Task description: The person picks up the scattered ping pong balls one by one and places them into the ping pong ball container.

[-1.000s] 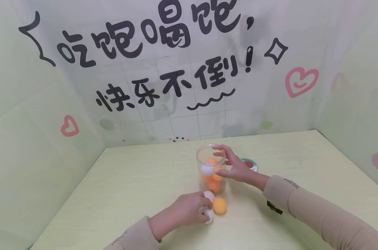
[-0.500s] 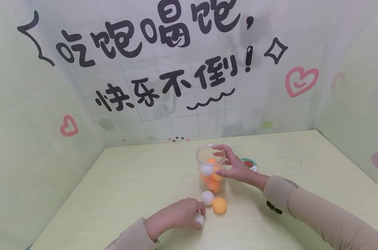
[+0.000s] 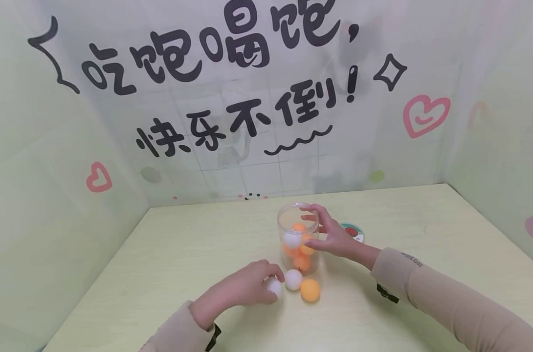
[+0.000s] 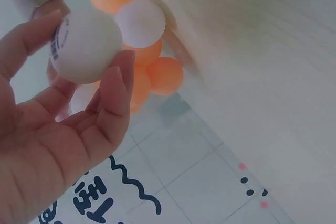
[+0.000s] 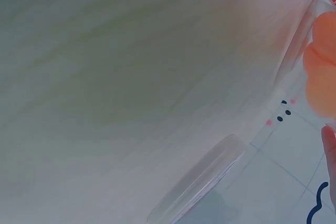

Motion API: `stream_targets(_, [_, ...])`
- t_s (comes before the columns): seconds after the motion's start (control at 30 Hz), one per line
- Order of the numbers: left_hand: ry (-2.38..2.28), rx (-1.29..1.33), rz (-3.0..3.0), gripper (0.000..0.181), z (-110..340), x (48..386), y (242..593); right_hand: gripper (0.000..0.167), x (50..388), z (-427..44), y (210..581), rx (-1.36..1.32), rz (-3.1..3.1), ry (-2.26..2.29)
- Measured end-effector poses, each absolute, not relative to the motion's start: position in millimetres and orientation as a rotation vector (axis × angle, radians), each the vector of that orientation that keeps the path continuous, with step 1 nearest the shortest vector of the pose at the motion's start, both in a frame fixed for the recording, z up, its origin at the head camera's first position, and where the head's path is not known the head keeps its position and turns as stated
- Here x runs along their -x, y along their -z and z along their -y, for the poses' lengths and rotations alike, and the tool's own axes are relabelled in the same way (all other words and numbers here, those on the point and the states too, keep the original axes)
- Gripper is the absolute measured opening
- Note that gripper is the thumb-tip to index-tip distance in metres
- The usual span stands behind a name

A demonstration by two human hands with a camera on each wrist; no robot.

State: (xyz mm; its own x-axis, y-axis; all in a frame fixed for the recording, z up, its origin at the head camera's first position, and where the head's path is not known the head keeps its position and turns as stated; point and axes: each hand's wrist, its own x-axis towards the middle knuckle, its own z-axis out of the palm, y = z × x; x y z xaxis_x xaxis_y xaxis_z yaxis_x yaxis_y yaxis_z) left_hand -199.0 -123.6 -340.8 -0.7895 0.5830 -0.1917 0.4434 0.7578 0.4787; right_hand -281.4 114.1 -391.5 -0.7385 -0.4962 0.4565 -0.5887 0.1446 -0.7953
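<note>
My left hand [image 3: 244, 286] pinches a white ping-pong ball [image 3: 274, 287] between thumb and fingers; dark print shows on this ball [image 4: 86, 45] in the left wrist view. Just right of it, a second white ball [image 3: 293, 279] lies on the table in front of a clear plastic jar [image 3: 286, 266]. An orange ball [image 3: 310, 290] sits close beside that one. Upright and without a lid, the jar contains several orange balls [image 3: 300, 262] and a white one [image 3: 292, 239]. My right hand [image 3: 330, 237] holds the jar by its right side, fingers behind and thumb in front.
Behind my right hand, a round lid [image 3: 354, 231] with a teal and red label lies on the pale wooden table [image 3: 196, 244]. Printed curtain-like walls [image 3: 249, 176] with large black writing enclose the table at the back and both sides.
My left hand has drawn the printed white ball leftward, away from the other two loose balls, then moved it a little farther from me. The right hand and jar have stayed put.
</note>
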Motion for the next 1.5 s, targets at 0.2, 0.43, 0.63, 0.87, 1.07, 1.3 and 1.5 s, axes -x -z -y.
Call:
stream_targets(0.2, [-0.674, -0.741, -2.661, 0.028, 127, 203, 332, 0.068, 282, -114, 392, -1.107, 2.302, -1.681])
stream_targets(0.43, [-0.841, -0.639, -2.700, 0.027, 129, 207, 325, 0.067, 282, -114, 393, -1.108, 2.293, -1.699])
stream_targets(0.63, [-0.921, -0.543, -2.737, 0.027, 130, 212, 316, 0.066, 282, -114, 393, -1.103, 2.296, -1.697])
stream_targets(0.87, [-0.941, -0.518, -2.798, 0.028, 129, 219, 309, 0.067, 281, -114, 393, -1.107, 2.287, -1.686])
stream_targets(1.07, [-0.960, -0.516, -2.854, 0.029, 128, 225, 302, 0.066, 280, -114, 392, -1.099, 2.300, -1.693])
stream_targets(1.3, [-1.043, -0.460, -2.899, 0.032, 127, 231, 294, 0.067, 280, -114, 393, -1.100, 2.299, -1.702])
stream_targets(1.5, [-1.130, -0.436, -2.925, 0.035, 122, 235, 289, 0.067, 281, -114, 394, -1.105, 2.287, -1.695])
